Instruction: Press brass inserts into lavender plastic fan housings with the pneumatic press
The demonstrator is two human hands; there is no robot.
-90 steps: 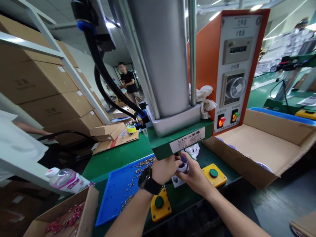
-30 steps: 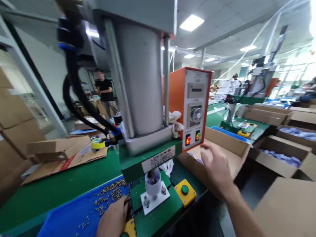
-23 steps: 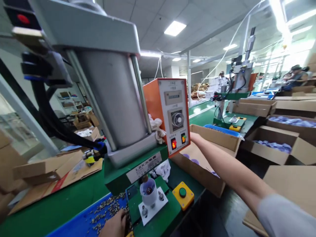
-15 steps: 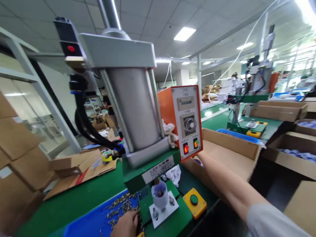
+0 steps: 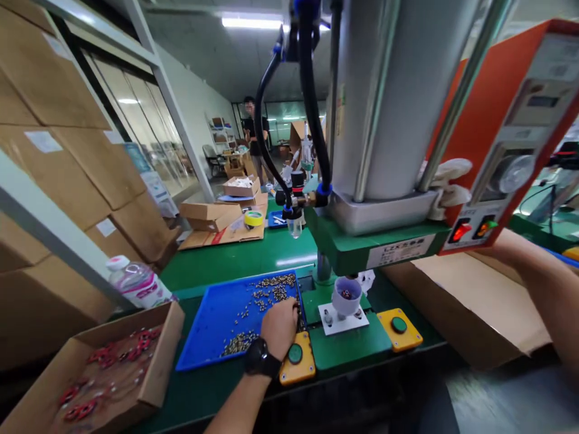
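My left hand, with a black watch on its wrist, rests at the right edge of a blue tray. Its fingers are curled down among small brass-coloured metal parts; what they pinch is hidden. To its right a pale purple cup-shaped piece stands on the white plate of a press, with something red and dark inside it. My right forearm reaches behind the orange control box, which hides the fingers of that hand.
Yellow boxes with green buttons flank the press base. Overhead stands the large press cylinder. A carton with red wired parts and a bottle are at left. An open carton stands at right. Farther back is a person.
The view has swung left and down, bringing the whole tray, the carton of red parts and the bottle into sight. My left hand stays at the tray; my right arm is still behind the control box.
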